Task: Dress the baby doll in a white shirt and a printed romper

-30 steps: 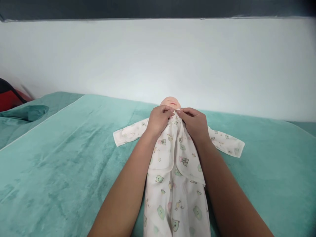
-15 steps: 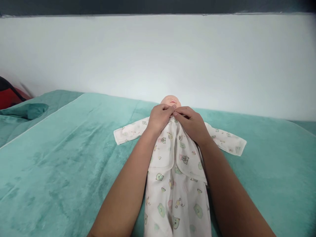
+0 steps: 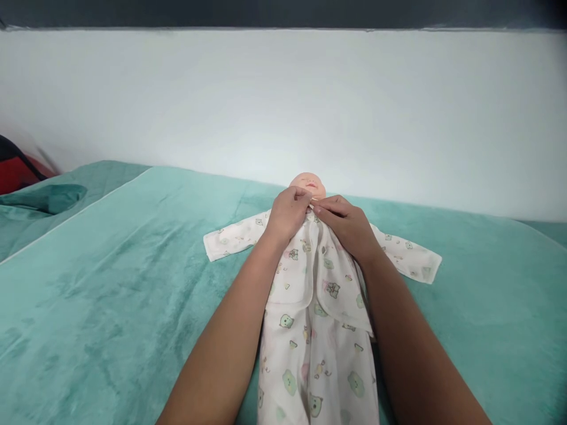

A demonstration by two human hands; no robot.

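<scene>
A baby doll (image 3: 309, 182) lies on its back, its head toward the wall. It wears a white printed jacket (image 3: 290, 271) with both sleeves spread out, above matching printed pants (image 3: 330, 378). My left hand (image 3: 287, 213) and my right hand (image 3: 343, 221) meet at the jacket's neckline, just below the doll's chin. Fingers of both hands pinch the collar edges there; a small pale strip shows between the fingertips. Below the neck, the jacket's front edges hang apart. The hands cover the doll's neck and shoulders.
A teal plush blanket (image 3: 133, 283) spreads under the doll. The white wall (image 3: 283, 106) rises close behind its head. At the far left are a red and black object (image 3: 18, 168) and a folded teal cloth (image 3: 53, 198).
Both hands stay at the neckline. The fingertips have shifted slightly down from the chin, and a pale bit of collar now shows between them.
</scene>
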